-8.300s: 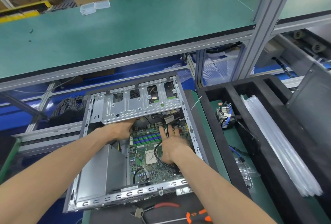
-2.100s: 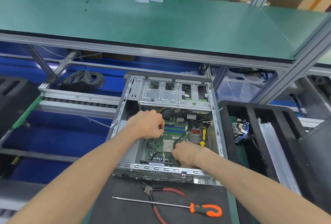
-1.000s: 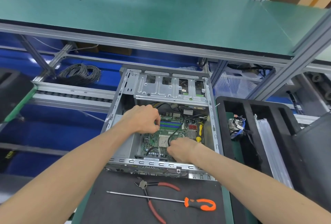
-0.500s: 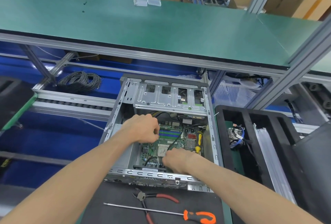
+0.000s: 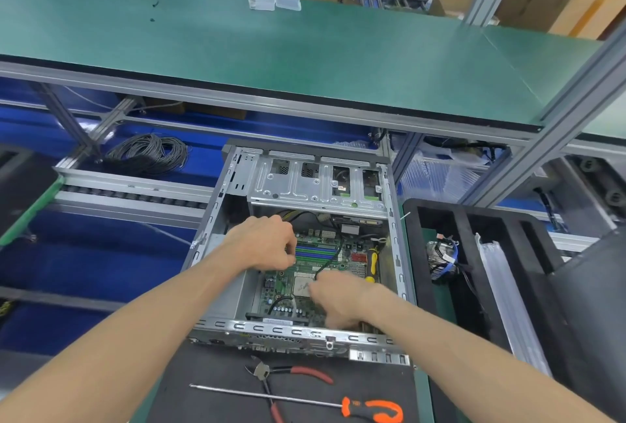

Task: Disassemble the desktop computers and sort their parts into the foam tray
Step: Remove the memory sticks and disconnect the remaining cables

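While both hands work inside the open computer case [image 5: 305, 328], the relation that matters is how the motherboard [image 5: 318, 263] and its cables lie against them; the board lies flat on the case floor, its long axis running away from the person toward the drive cage [image 5: 315, 182]. The left hand [image 5: 262, 241] is curled into a loose fist over the board's left edge, beside the blue and green memory slots [image 5: 315, 250]; its fingers are tucked under, so I cannot tell whether they pinch anything. The right hand [image 5: 338, 297] lies lower and nearer the person, knuckles up, fingers bent narrow just right of the bare processor [image 5: 302, 284]; a thin black cable [image 5: 330, 261] runs from its fingertips up across the board, and it seems to be gripping that cable, though the contact itself is hidden. Judging from this, the step in hand is freeing a lead from the board, and the right hand is the nearer one for the pull, which would go up and toward the person. A yellow-handled screwdriver [image 5: 372, 263] lies inside the case by its right wall; the black foam tray [image 5: 440, 219] stands just right of the case, so the right hand is also closer to it. Red-handled cutters [image 5: 291, 373] and an orange screwdriver [image 5: 369, 409] rest on the table in front.
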A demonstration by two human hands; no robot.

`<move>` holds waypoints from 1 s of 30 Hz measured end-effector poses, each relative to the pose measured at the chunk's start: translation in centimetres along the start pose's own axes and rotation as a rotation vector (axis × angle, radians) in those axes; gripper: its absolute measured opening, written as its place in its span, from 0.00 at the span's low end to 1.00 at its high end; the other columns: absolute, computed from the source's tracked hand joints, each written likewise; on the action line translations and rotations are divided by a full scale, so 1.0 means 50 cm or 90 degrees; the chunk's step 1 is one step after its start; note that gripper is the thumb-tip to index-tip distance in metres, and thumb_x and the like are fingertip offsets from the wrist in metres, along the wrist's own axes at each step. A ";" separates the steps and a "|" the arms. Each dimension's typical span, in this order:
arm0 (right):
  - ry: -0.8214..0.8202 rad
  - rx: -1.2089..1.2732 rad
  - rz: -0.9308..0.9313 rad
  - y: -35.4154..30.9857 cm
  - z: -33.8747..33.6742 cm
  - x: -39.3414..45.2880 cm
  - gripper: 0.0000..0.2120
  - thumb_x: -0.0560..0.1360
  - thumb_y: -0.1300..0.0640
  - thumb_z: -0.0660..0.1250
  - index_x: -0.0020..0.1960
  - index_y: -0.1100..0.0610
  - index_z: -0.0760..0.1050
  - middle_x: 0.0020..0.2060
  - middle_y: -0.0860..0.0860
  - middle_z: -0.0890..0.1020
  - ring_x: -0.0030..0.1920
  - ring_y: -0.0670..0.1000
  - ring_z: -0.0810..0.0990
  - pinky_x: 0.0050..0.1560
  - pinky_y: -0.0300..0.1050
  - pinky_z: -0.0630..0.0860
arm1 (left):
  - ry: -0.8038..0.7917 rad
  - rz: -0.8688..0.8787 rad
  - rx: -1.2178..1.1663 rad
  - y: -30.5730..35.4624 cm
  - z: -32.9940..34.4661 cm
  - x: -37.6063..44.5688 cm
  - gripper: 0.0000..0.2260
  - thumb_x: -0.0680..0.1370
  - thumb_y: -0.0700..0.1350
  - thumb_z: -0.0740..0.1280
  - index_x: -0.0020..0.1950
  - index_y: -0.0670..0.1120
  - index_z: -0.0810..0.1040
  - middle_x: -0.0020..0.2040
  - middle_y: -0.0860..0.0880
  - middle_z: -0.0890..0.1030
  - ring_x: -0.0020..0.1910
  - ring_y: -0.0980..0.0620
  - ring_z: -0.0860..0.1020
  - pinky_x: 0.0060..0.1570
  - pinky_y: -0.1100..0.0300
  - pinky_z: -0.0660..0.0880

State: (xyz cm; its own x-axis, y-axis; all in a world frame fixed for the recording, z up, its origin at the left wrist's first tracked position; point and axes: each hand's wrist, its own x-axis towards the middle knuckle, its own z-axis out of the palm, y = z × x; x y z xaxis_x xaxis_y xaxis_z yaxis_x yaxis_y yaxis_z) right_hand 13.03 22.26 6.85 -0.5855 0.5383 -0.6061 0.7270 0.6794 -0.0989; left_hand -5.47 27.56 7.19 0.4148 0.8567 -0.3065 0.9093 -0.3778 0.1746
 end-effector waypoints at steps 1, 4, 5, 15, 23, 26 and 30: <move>0.016 0.010 0.013 0.007 -0.008 -0.004 0.10 0.73 0.64 0.69 0.36 0.59 0.69 0.36 0.53 0.75 0.35 0.52 0.77 0.35 0.46 0.77 | -0.003 -0.002 -0.002 0.000 -0.001 -0.001 0.09 0.71 0.56 0.65 0.45 0.58 0.84 0.35 0.60 0.76 0.36 0.54 0.79 0.41 0.55 0.76; 0.060 0.067 0.037 0.010 -0.030 -0.005 0.14 0.72 0.64 0.67 0.33 0.54 0.66 0.34 0.51 0.69 0.35 0.55 0.75 0.36 0.47 0.74 | 0.003 0.000 0.003 0.004 -0.003 -0.003 0.10 0.71 0.56 0.65 0.46 0.58 0.85 0.39 0.57 0.80 0.37 0.53 0.79 0.40 0.56 0.75; 0.061 0.095 0.046 0.009 -0.032 0.000 0.14 0.73 0.63 0.68 0.33 0.54 0.66 0.34 0.51 0.70 0.38 0.56 0.76 0.38 0.48 0.75 | 0.008 -0.003 0.004 0.004 -0.003 -0.004 0.11 0.71 0.56 0.65 0.46 0.58 0.85 0.39 0.56 0.80 0.37 0.52 0.79 0.40 0.56 0.74; 0.233 0.356 0.156 0.023 -0.042 0.013 0.06 0.79 0.50 0.69 0.44 0.49 0.82 0.40 0.55 0.79 0.49 0.54 0.78 0.52 0.54 0.79 | 0.029 -0.042 -0.004 0.001 -0.001 -0.004 0.12 0.72 0.56 0.62 0.46 0.57 0.84 0.37 0.55 0.76 0.34 0.50 0.78 0.39 0.55 0.77; 0.242 0.333 0.200 0.026 0.007 0.020 0.11 0.79 0.50 0.64 0.59 0.48 0.80 0.54 0.55 0.82 0.57 0.59 0.78 0.54 0.54 0.77 | 0.053 -0.037 0.025 -0.002 0.007 0.000 0.12 0.77 0.54 0.60 0.50 0.57 0.84 0.43 0.52 0.80 0.38 0.48 0.80 0.40 0.54 0.75; 0.275 0.369 0.206 0.030 0.022 0.020 0.12 0.79 0.47 0.66 0.59 0.48 0.80 0.50 0.50 0.84 0.52 0.55 0.81 0.52 0.51 0.79 | 0.066 0.002 0.065 0.001 0.009 0.002 0.12 0.79 0.53 0.59 0.54 0.57 0.82 0.50 0.52 0.82 0.43 0.48 0.81 0.39 0.54 0.73; 0.293 0.410 0.214 0.035 0.028 0.023 0.16 0.79 0.47 0.67 0.64 0.50 0.76 0.46 0.47 0.82 0.50 0.54 0.80 0.51 0.52 0.79 | 0.113 0.048 0.111 0.015 0.013 0.007 0.13 0.83 0.50 0.57 0.59 0.54 0.79 0.54 0.54 0.78 0.48 0.49 0.80 0.39 0.53 0.72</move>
State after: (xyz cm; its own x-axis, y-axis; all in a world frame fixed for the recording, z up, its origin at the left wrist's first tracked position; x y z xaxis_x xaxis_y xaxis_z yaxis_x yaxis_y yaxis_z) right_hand 14.14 23.40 4.86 -0.2883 0.9038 -0.3163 0.8680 0.1073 -0.4848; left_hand -4.63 27.35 6.62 0.4826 0.8666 -0.1268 0.8748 -0.4839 0.0222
